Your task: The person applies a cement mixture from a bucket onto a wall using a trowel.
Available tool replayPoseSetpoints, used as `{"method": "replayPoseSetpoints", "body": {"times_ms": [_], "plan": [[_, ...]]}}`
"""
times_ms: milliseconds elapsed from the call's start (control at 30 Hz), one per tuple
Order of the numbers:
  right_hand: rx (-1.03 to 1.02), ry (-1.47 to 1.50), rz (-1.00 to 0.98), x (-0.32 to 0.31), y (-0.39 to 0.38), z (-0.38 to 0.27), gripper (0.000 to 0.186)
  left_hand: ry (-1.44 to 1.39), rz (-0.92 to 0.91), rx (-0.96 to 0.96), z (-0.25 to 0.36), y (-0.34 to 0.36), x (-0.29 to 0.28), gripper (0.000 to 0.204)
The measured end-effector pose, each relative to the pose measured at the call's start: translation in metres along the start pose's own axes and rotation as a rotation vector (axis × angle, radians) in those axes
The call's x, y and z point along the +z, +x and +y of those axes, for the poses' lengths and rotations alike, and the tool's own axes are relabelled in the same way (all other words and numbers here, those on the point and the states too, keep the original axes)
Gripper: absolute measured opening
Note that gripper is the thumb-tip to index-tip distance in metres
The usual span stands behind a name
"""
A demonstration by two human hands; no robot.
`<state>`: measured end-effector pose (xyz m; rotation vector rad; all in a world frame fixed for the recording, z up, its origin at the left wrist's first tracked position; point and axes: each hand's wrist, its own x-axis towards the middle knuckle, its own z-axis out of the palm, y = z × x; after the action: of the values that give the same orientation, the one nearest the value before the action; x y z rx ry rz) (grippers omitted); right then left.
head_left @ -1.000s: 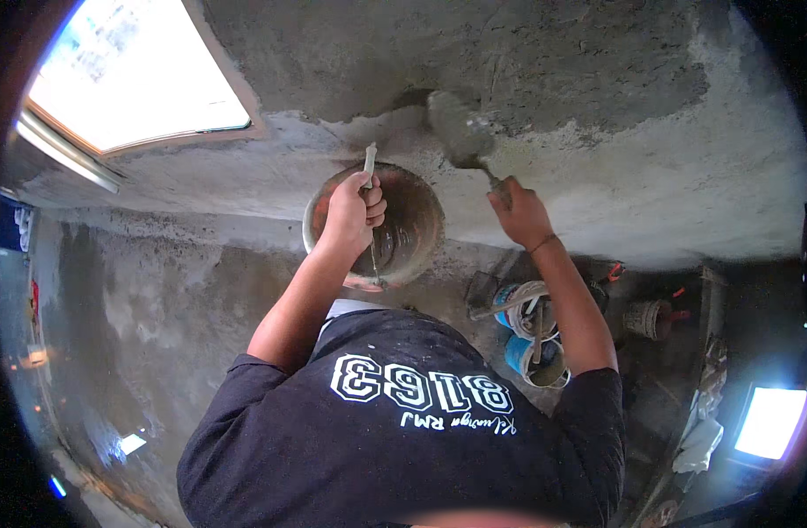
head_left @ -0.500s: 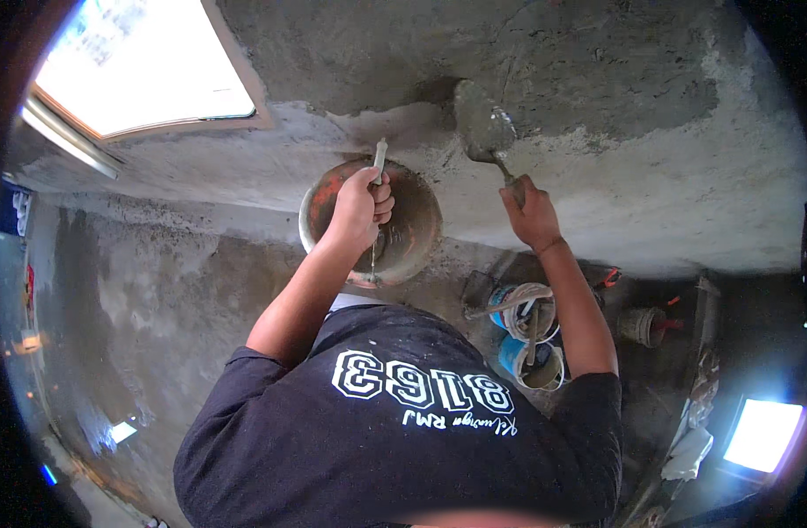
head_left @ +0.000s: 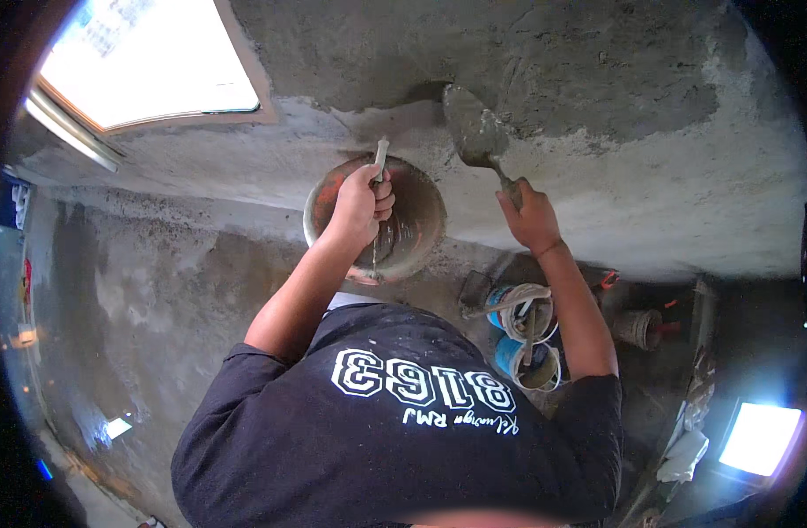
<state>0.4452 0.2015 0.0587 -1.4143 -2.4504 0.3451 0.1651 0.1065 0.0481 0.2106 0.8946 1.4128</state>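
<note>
My right hand (head_left: 534, 218) is closed around the handle of a trowel (head_left: 474, 128). Its wide grey blade carries wet-looking mortar and lies close to the wall, by the lower edge of the darker plaster (head_left: 597, 70); whether it touches cannot be told. In my left hand (head_left: 361, 207) is a pale-handled tool (head_left: 382, 151), gripped in a fist. A thin edge runs from beneath this fist towards me, so the tool appears edge-on and its kind is unclear. Below the left hand sits a round basin (head_left: 431, 231) with reddish and grey smears inside, partly hidden by my hand and forearm.
Two buckets (head_left: 544, 295) with tools in them stand on the floor by my right forearm. Farther right is another small bucket (head_left: 634, 329). A bright window opening (head_left: 148, 62) is at upper left, and a lit panel (head_left: 760, 440) glows at lower right.
The trowel in my right hand has shifted slightly left and its blade has tilted further left. My left hand keeps its grip and has hardly moved.
</note>
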Motion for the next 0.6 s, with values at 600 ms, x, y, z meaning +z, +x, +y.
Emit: {"method": "replayPoseSetpoints", "body": {"times_ms": [600], "plan": [[-0.074, 0.265, 0.409, 0.098, 0.002, -0.004, 0.034, -0.013, 0.018, -0.008, 0.041, -0.020, -0.034, 0.020]]}}
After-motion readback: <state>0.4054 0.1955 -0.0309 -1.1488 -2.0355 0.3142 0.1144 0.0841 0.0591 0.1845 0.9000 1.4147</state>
